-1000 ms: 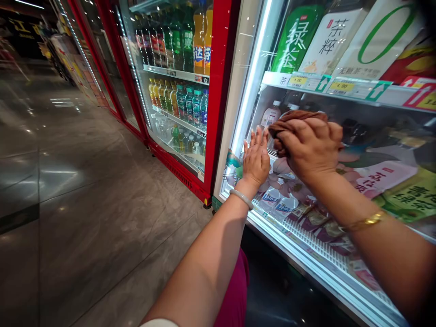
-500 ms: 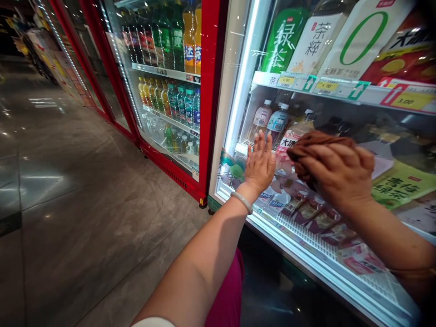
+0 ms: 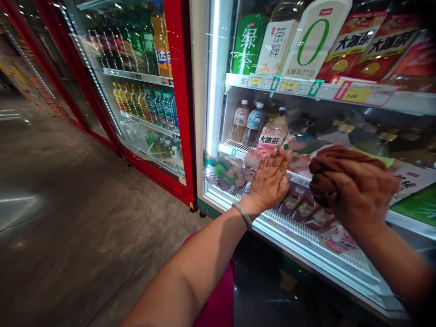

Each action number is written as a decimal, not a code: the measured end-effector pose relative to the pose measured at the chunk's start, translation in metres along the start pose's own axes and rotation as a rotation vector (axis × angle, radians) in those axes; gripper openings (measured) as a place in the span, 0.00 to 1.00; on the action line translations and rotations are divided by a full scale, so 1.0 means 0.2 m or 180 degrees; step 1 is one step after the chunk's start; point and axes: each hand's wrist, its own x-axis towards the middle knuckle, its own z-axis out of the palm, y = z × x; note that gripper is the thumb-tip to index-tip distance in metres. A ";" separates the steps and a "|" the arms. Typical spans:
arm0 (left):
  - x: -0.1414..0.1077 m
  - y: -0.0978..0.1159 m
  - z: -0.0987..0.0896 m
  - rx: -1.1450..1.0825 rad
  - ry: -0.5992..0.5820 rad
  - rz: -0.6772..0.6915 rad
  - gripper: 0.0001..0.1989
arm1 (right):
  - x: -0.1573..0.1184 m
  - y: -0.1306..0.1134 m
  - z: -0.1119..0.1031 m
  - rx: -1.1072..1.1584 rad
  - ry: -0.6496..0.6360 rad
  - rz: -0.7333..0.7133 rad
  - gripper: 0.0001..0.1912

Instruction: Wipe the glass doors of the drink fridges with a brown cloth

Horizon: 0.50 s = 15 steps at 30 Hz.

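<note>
My left hand (image 3: 270, 181) lies flat with its fingers stretched out on the glass door (image 3: 235, 159) of a lit drinks cooler, over a printed flower pattern. A pale bangle (image 3: 242, 215) circles that wrist. Farther right, my right hand (image 3: 363, 195) is closed round a bunched brown cloth (image 3: 344, 165), which is at the same glass. Behind the door, a bottle with a pink label (image 3: 271, 136) shows just above my left fingertips. Two smaller bottles (image 3: 248, 123) stand beside it on the middle shelf.
A red-framed cooler (image 3: 185, 100) with rows of bottles adjoins on the left. Cartons and large bottles (image 3: 308, 41) fill the upper shelf behind the glass. Grey floor (image 3: 78, 204) extends at the lower left. Magenta clothing (image 3: 218, 295) shows below my left arm.
The view has turned to the right, so the coolers appear farther left. My left hand has slid right along the glass, below the pink-labelled bottle. My right hand, with the cloth, appears lower and farther right.
</note>
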 end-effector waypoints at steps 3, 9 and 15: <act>0.01 0.06 0.04 -0.0005 0.0017 0.0018 0.35 | 0.05 -0.09 0.04 -0.0066 0.0115 0.0224 0.17; 0.02 0.11 0.09 0.0144 0.0172 -0.0109 0.38 | -0.13 -0.14 0.00 -0.0223 -0.0280 -0.0489 0.15; 0.05 0.22 0.15 0.0277 0.0087 0.0424 0.36 | -0.20 0.16 -0.16 -0.0166 0.0287 0.0297 0.23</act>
